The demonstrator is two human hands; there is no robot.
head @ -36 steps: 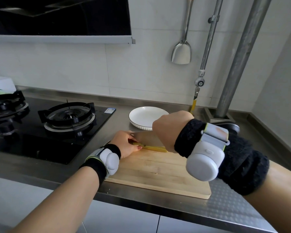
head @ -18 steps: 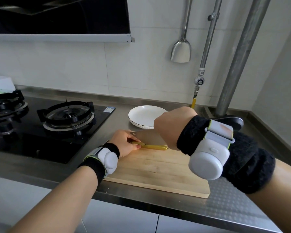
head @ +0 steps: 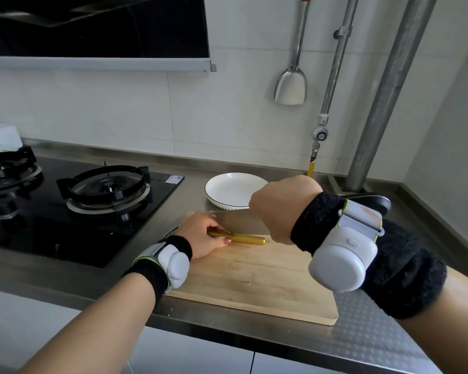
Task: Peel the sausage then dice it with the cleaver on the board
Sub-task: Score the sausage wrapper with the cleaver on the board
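The sausage [head: 246, 238] lay across the far part of the board [head: 254, 279], in its yellow skin, with a small clip at its right end. My left hand [head: 200, 236] pinched its left end: the thumb lay on the near side and the other fingers curled over the top. My right hand [head: 278, 209] was closed round the handle of the cleaver [head: 241, 222]. Its fingers were hidden behind the back of the hand, so I judged the grip only from the fist. The blade stood upright just behind the sausage, with its edge low beside the skin.

I judged that the step was to open the skin, not yet to dice. A light touch was better for this: the edge should only nick the skin near the clip, or score it along its length, without going into the meat. The left fingertips should be kept away from the edge, because a round sausage rolls easily. The plate [head: 233, 187] waited behind the board.
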